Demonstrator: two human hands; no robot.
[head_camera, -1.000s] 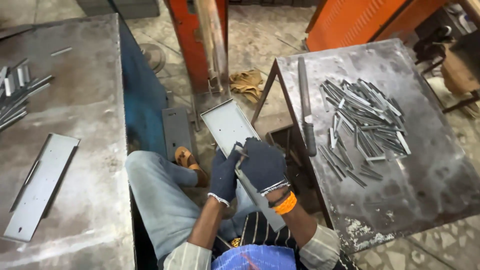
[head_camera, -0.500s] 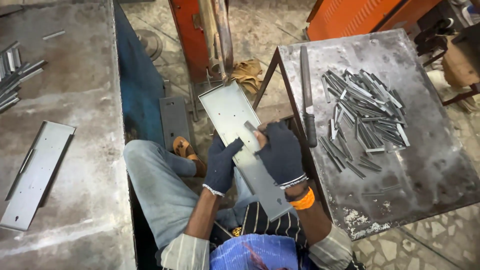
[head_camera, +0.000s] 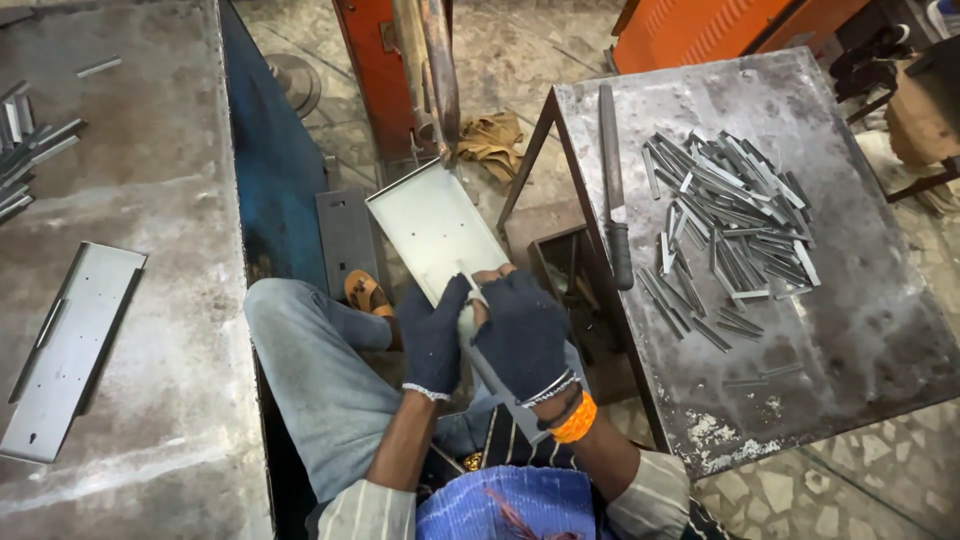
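Note:
A long pale metal panel (head_camera: 432, 222) with raised edges lies tilted over my lap, its far end under the copper arms of a machine (head_camera: 437, 70). My left hand (head_camera: 432, 338), in a dark glove, is closed on the panel's near left edge. My right hand (head_camera: 522, 335), also gloved, presses a small metal strip (head_camera: 468, 287) onto the panel with its fingertips. The two hands touch each other over the panel. The panel's near end is hidden under them.
A steel table (head_camera: 860, 330) on my right carries a heap of several short metal strips (head_camera: 725, 235) and a long file (head_camera: 612, 190). On the left bench (head_camera: 150, 180) lie another panel (head_camera: 70, 345) and more strips (head_camera: 25, 150). The machine's orange body (head_camera: 380, 70) stands ahead.
The panel has slid forward and up toward the machine's arms, with both hands still on it. The right hand's fingers have settled on the small strip.

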